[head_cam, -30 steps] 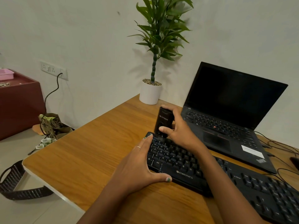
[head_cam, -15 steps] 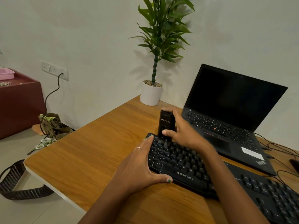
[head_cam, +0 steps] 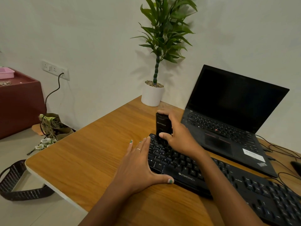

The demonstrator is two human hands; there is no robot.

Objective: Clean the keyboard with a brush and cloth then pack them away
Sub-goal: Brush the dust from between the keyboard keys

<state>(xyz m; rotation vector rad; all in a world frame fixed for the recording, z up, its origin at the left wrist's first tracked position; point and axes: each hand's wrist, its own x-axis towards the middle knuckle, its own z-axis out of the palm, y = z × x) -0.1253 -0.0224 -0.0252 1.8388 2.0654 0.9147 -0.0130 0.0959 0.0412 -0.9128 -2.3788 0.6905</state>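
2 hands work at the left end of the keyboard (head_cam: 211, 173), a long black slab lying slantwise across the wooden desk (head_cam: 84, 154), just near of the open laptop (head_cam: 231, 121). By its look the keyboard is rigid plastic, light enough to skate on the smooth wood, with loose keycaps that could lift if snagged; the frame's edge seems the safe place to steady it. The left hand (head_cam: 138, 165) does so, fingers spread flat along the left end and thumb laid against the near edge. The right hand (head_cam: 177, 137) grips the brush (head_cam: 162, 126), a stubby black block held upright over the far-left keys, thumb on its front and fingers wrapped behind. Its casing looks hard and smooth, so a firm hold at mid-body suits it, with soft bristles presumably below; they blur into the keys. No cloth shows anywhere in view.
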